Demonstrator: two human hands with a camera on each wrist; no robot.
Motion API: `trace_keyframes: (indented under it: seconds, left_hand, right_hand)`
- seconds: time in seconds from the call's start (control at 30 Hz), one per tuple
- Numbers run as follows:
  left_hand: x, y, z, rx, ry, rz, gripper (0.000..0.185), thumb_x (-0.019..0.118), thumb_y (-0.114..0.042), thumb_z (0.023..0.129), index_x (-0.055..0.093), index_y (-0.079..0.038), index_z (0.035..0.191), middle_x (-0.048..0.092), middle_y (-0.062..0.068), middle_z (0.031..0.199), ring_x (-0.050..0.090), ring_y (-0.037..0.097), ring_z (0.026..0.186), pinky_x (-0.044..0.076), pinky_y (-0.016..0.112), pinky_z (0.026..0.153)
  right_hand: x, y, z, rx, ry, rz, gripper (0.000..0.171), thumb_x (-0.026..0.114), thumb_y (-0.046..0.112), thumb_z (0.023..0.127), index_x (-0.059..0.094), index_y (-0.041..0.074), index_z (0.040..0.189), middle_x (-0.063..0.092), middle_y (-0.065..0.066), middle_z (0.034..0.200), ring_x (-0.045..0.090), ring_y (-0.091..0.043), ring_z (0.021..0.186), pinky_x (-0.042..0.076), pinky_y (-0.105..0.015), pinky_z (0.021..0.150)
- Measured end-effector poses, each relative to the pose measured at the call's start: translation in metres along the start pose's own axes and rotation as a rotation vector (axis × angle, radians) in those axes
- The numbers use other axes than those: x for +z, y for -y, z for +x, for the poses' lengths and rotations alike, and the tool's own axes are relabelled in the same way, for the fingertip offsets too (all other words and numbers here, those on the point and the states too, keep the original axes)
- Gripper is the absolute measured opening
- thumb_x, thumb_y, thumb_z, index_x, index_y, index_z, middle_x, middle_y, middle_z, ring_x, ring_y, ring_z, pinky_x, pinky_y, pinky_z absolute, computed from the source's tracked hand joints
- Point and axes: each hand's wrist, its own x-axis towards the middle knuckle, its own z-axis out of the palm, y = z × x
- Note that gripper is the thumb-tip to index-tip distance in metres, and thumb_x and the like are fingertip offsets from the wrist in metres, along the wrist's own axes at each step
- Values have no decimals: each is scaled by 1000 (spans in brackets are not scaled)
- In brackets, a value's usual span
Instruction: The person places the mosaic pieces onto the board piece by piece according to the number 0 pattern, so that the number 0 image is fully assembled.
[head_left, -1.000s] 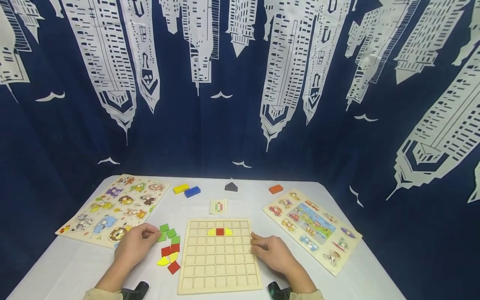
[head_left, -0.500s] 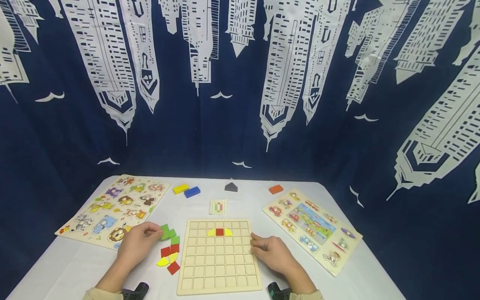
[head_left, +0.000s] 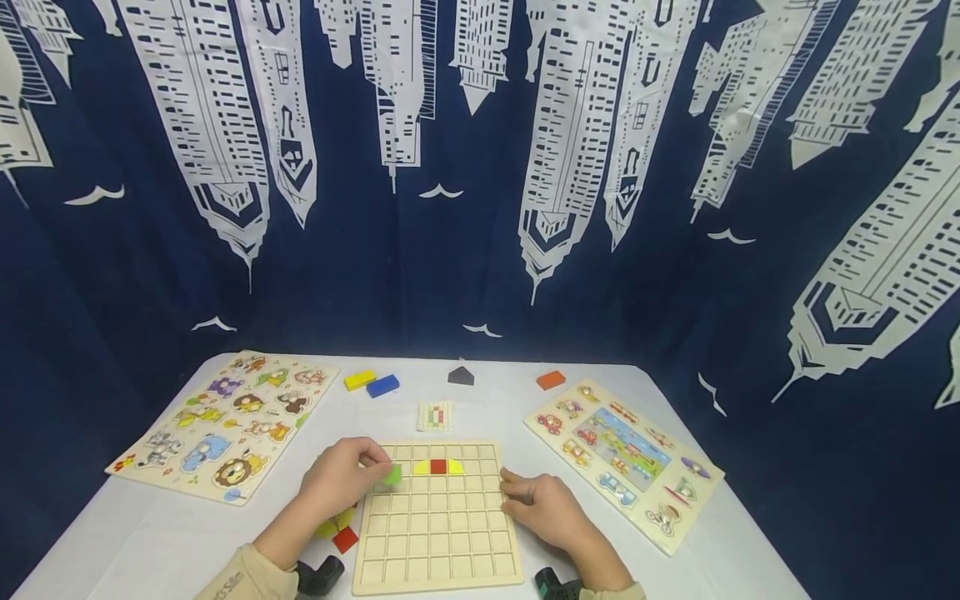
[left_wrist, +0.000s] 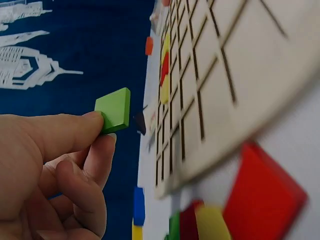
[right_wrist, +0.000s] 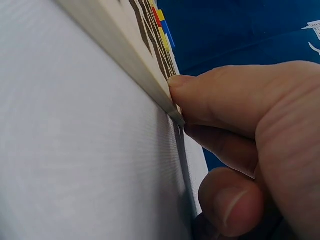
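1. Backdrop: navy curtain (head_left: 480, 167) printed with white skyscrapers, hung behind a white tabletop (head_left: 150, 542).
2. Green square tile (head_left: 393, 475): pinched between thumb and fingers of the left hand (head_left: 341, 479), held just over the upper-left cells of the grid board (head_left: 438, 533); the left wrist view shows it clear of the board surface.
3. Grid board: wooden, lying flat at centre front; a red tile (head_left: 438, 466) flanked by two yellow tiles sits in its second row.
4. Right hand (head_left: 543, 508): thumb pressed against the board's right edge, other fingers curled beneath, holding nothing loose.
5. Loose tiles (head_left: 341, 533): red and yellow, beside the board's left edge, partly hidden by the left forearm.
6. Pattern card (head_left: 436, 415): just beyond the board.
7. Animal puzzle (head_left: 217, 425) far left; vehicle puzzle (head_left: 622, 458) far right.
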Motion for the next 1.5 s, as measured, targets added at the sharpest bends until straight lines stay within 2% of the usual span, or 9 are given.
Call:
trace_keyframes:
  seconds: [0.2,0.5,0.73,0.9,1.1,1.23,1.33,1.5]
  left_hand:
    - [19,-18,10,23,16,-13,9,78,-26,90,72,-21,85,65,-7,73,57,13,67,42,31,60]
    - [41,-21,14,23,30,11,10,76,-23,90,69,-21,83,64,-9,71,56,13,64,42,31,58]
    - [44,-18,11,62,29,70,14,79,-22,89,69,-23,78,61,-10,66,55,11,60,40,31,56]
    - [45,-18,10,84,35,110,13,80,-23,88,72,-25,78,64,-11,71,55,11,63,40,31,57]
    - [48,-17,8,113,49,113,10,80,-21,87,75,-26,80,68,-12,77,55,10,66,42,32,58]
    - [41,-17,5,112,42,91,6,80,-22,88,77,-25,83,69,-12,78,56,10,67,43,31,58]
    - [26,-12,6,64,5,61,1,78,-24,89,78,-24,90,70,-11,81,58,10,71,45,32,62]
    - [-11,17,8,-44,-94,21,15,72,-29,94,79,-19,103,76,-3,98,61,14,83,46,33,70]
  right_hand:
    - [-1,0,1,0,5,-6,36,78,25,89,75,10,122,63,-3,142,58,-32,134,41,-55,111]
    - [-2,0,1,2,-2,-1,36,78,27,88,76,11,120,63,-2,142,57,-32,135,40,-56,112]
    - [-1,0,0,-2,12,7,35,77,28,90,75,11,121,62,-2,142,57,-32,136,39,-55,112]
    - [-1,0,0,-3,15,13,36,77,29,91,75,11,122,62,-2,143,56,-32,136,39,-55,112]
    - [0,-3,-2,-3,13,14,35,76,29,91,75,11,122,62,-2,143,56,-32,136,39,-56,113]
    - [1,-4,-2,-7,11,20,35,76,30,91,75,12,121,62,-1,143,56,-32,136,39,-56,112]
    - [1,-4,-1,-10,9,21,35,76,30,91,76,12,121,62,-1,142,56,-32,136,40,-56,112]
    - [-1,-4,0,-24,5,7,34,75,30,92,75,12,121,62,-2,142,57,-32,136,40,-55,112]
